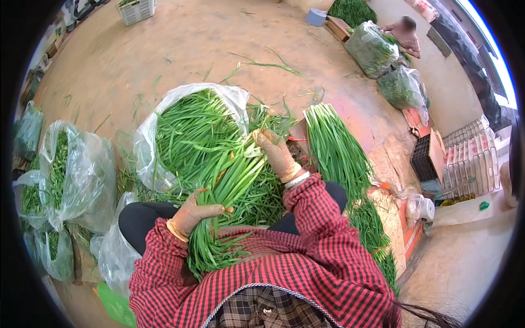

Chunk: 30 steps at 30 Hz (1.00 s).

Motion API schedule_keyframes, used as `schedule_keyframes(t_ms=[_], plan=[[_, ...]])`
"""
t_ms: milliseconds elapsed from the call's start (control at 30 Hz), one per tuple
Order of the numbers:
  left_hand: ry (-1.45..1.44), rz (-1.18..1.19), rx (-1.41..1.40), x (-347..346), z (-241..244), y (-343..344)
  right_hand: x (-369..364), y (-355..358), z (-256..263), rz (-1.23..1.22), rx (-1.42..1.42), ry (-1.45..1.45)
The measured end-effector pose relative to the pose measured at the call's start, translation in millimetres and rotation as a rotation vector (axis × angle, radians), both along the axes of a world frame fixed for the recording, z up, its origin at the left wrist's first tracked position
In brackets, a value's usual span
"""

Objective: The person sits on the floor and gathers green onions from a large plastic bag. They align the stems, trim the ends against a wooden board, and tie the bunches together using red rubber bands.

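A bunch of green chives (236, 180) slants across my lap, its pale stem ends up to the right. My left hand (192, 214), in a thin glove, is wrapped around the leafy part, and the leaf tips droop over the checked garment below it. The gloved right hand (275, 152) pinches at the pale stem ends; its fingertips partly hide what they hold. Beyond the bunch lies an opened clear plastic bag (144, 141) full of chives (192, 127). To the right rests a neatly aligned chive bundle (336, 149), white ends pointing away. Loose leaves (266, 201) lie beneath the bunch.
Plastic bags of greens (82, 176) crowd the left side. More chives (371, 225) lie at my right, near a white roll (426, 208) and stacked white crates (471, 158). Farther off, a person (406, 37) sits by filled bags (371, 49). A white crate (137, 11) stands far left.
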<state>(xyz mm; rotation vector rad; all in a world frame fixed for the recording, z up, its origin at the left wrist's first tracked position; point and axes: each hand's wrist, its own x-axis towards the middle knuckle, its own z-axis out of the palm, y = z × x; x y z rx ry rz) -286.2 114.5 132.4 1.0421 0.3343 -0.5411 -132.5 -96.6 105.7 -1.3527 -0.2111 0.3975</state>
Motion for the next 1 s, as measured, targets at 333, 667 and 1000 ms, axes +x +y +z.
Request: schedule_keyframes(t_ms=[333,667,1000], plan=[[-0.031,0.183,-0.108,-34,6,7,26,-77,-21,-0.048,-0.872,-0.221],[-0.193,0.288,0.216,-32,-23,-16,-47,19,30,0.197,-0.323,-0.019],[-0.097,0.163,0.136,-38,-13,6,22,-66,7,-0.385,-0.202,-0.088]])
